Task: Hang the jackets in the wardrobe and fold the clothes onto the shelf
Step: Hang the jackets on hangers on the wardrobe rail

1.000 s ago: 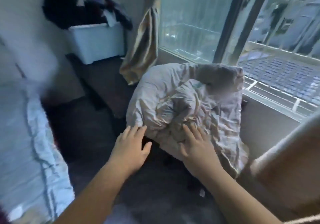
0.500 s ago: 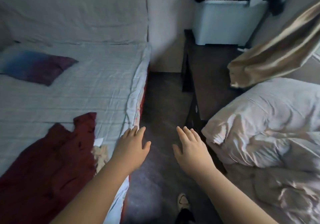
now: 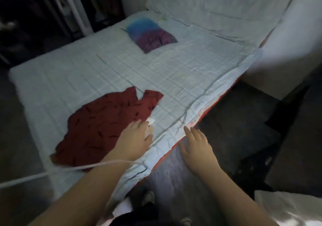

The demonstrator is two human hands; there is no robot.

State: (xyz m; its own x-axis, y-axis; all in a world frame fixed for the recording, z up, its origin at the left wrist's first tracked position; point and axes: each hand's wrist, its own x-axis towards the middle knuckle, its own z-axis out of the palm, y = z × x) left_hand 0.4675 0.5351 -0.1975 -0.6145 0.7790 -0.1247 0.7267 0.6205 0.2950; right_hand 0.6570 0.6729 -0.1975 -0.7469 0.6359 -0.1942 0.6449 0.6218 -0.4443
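Both of your bare hands reach forward, palms down, and neither holds anything. Your left hand (image 3: 135,138) hovers over the pale checked bed sheet (image 3: 183,72), its fingers (image 3: 137,123) loosely spread and stretched flat, pinching nothing. Just past those fingertips lies a small white scrap of cloth or paper (image 3: 151,121); whether the fingers touch it you cannot tell. Directly to the left of your left fingers, and reaching away ahead of them, the dark red patterned garment (image 3: 104,121) lies crumpled and flat on the bed, its edge just beside your hand. Your right hand (image 3: 198,150) is held over the dark floor (image 3: 235,121) beside the bed, fingers (image 3: 196,133) spread and empty, their tips just at the sheet's hem, where a red mattress edge (image 3: 205,114) shows under the sheet. Well ahead of both sets of fingers, near the far end of the bed, rests a small blue-and-purple tie-dyed pillow (image 3: 150,34). Beyond it a pale cushioned headboard (image 3: 226,2) stands against the wall. Far to the left of your left fingers, past the bed, a dark open wardrobe area (image 3: 52,7) is too dim to make out. Near your left forearm, a thin white cord (image 3: 52,172) crosses the view. Behind your right fingers, at the lower right corner, a pale crumpled fabric (image 3: 287,208) shows.
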